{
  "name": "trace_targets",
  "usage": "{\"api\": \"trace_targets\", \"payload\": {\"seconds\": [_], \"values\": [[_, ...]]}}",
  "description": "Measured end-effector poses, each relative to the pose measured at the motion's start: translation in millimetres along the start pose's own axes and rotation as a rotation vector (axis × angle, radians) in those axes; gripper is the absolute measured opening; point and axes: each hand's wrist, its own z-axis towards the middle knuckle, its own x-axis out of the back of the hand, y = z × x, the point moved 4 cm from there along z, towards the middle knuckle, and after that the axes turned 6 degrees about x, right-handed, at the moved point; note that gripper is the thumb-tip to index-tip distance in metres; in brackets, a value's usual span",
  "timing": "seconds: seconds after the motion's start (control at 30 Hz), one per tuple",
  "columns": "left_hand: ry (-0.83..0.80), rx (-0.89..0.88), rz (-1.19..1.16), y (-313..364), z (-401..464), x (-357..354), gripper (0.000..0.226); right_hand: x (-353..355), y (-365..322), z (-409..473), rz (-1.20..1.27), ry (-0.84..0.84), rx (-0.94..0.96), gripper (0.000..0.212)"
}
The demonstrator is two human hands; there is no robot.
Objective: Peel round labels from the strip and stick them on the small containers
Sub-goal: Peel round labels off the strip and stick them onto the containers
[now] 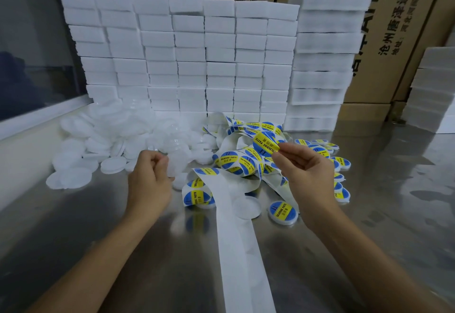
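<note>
Where the right hand (305,165) is raised above the tangle, a round label (264,143) is seen pinched by its edge between thumb and forefinger, blue with a yellow band printed "SOLDERING PASTE", its face curled slightly. Below and to the left of that grip, the white backing strip (236,239) is spread in loops, some labels on it, with a bare length trailing toward the person across the shiny tabletop (98,226). The left hand (150,177) is curled around a small translucent white container (175,165), gripped between fingers and thumb. Beyond that grip a heap of unlabelled containers (103,138) is piled; to the right of the right-hand grip, labelled containers (327,155) are scattered. Stacked white foam blocks (197,54) and cardboard boxes (394,29) are ranged behind everything.
</note>
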Motion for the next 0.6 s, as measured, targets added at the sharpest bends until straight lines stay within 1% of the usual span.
{"api": "trace_targets", "payload": {"seconds": [0.07,0.13,0.17,0.27,0.4,0.47,0.53,0.6], "values": [[-0.023,0.087,-0.165,8.1,-4.0,-1.5,0.020,0.8,0.7,0.6,-0.003,0.014,-0.006,0.012],[-0.081,0.174,-0.287,16.8,-9.2,-2.9,0.029,0.4,1.8,1.0,-0.019,0.013,-0.012,0.007],[-0.116,0.219,-0.357,21.1,-11.8,-3.6,0.029,-0.3,2.5,0.8,-0.031,0.008,-0.015,0.006],[-0.226,0.331,-0.559,34.4,-20.7,-7.5,0.021,-1.1,4.6,-0.4,-0.045,-0.004,-0.016,0.008],[-0.317,0.416,-0.703,43.4,-28.3,-11.9,0.014,-0.9,5.7,-0.9,-0.025,-0.014,-0.031,0.014],[-0.352,0.436,-0.753,44.7,-30.5,-13.5,0.011,-0.2,6.4,0.0,-0.026,-0.006,-0.037,0.013],[-0.391,0.461,-0.807,44.6,-33.0,-15.9,0.010,-0.7,6.2,0.4,-0.063,-0.015,-0.040,0.010],[-0.417,0.499,-0.846,43.1,-35.3,-18.5,0.011,-3.0,6.2,-0.5,-0.098,-0.054,-0.045,0.013]]}}
